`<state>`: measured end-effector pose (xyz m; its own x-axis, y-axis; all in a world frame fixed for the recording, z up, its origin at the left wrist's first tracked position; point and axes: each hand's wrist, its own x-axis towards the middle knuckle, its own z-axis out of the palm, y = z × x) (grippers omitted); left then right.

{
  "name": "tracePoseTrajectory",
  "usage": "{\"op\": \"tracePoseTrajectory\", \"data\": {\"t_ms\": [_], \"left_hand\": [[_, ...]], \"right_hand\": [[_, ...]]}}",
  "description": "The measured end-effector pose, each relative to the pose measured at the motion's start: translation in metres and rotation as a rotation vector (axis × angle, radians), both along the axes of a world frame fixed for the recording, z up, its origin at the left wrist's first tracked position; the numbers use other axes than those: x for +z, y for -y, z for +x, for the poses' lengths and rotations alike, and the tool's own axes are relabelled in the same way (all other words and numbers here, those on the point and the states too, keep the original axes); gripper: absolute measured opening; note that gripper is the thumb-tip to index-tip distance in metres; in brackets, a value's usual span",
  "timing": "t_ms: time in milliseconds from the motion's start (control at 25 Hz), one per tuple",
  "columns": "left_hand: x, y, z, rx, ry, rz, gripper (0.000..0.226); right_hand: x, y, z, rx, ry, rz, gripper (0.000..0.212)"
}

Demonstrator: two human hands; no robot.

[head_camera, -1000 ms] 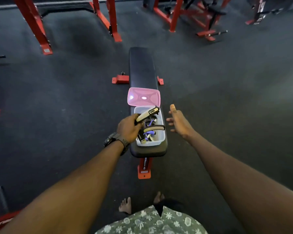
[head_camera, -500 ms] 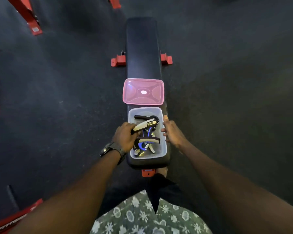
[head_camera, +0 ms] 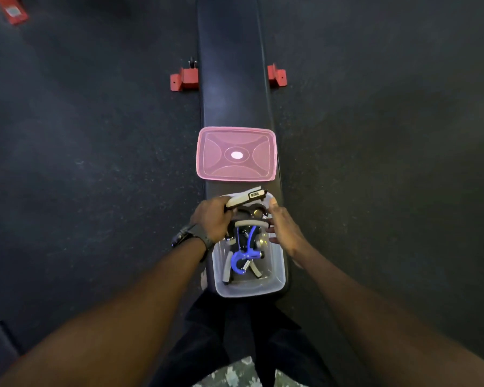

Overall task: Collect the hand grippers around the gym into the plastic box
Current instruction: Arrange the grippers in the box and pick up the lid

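A clear plastic box (head_camera: 274, 283) stands on the near end of a black gym bench (head_camera: 232, 79). Inside it lie several hand grippers, among them a blue one (head_camera: 245, 256) with a spring. My left hand (head_camera: 211, 217) is closed around a black and cream hand gripper (head_camera: 245, 197), held over the box's far edge. My right hand (head_camera: 284, 227) rests with spread fingers along the box's right rim, holding nothing.
The box's pink lid (head_camera: 236, 154) lies flat on the bench just beyond the box. Red bench feet (head_camera: 183, 79) stick out on both sides over the dark rubber floor. A red frame foot (head_camera: 13, 11) shows at top left.
The view has closed in on the bench. My left hand has carried the gripper towards the box's far edge, and my right hand has come down against the box's right rim.
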<state>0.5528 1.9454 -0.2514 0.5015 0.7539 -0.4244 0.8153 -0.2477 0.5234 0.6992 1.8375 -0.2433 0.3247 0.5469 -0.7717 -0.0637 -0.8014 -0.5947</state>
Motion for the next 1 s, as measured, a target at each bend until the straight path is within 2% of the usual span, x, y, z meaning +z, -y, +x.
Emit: {"op": "tracePoseTrajectory", "data": {"t_ms": [120,240,360,480,560,640,720,800,880,1000], "left_hand": [[-0.014,-0.061,0.032,-0.06,0.024,0.046,0.02],[-0.043,-0.128,0.072,-0.074,0.032,0.027,0.015],[-0.097,-0.172,0.105,-0.072,-0.025,0.04,0.016],[-0.153,-0.184,0.119,-0.184,-0.155,0.061,0.019],[-0.176,-0.184,0.121,-0.233,-0.229,0.087,0.026],[-0.187,-0.185,0.122,-0.236,-0.223,0.126,0.031],[-0.184,-0.185,0.12,-0.176,-0.137,0.155,0.042],[-0.165,-0.181,0.114,0.013,0.048,0.143,0.049],[-0.136,-0.172,0.103,0.138,0.223,0.145,0.039],[-0.089,-0.127,0.077,0.199,0.366,0.164,0.022]], "right_hand": [[-0.012,-0.047,0.015,-0.024,0.034,0.06,0.098],[-0.029,-0.097,0.04,-0.028,0.143,0.118,0.069],[-0.076,-0.127,0.065,-0.084,0.222,0.124,0.061],[-0.118,-0.138,0.076,-0.104,0.22,0.12,0.07],[-0.132,-0.145,0.076,-0.117,0.171,0.121,0.085],[-0.144,-0.149,0.077,-0.138,0.133,0.123,0.097],[-0.147,-0.153,0.077,-0.134,0.116,0.137,0.102],[-0.138,-0.153,0.075,-0.119,0.12,0.144,0.097],[-0.125,-0.147,0.071,-0.124,0.157,0.152,0.084],[-0.096,-0.126,0.061,-0.161,0.255,0.203,0.063]]}}
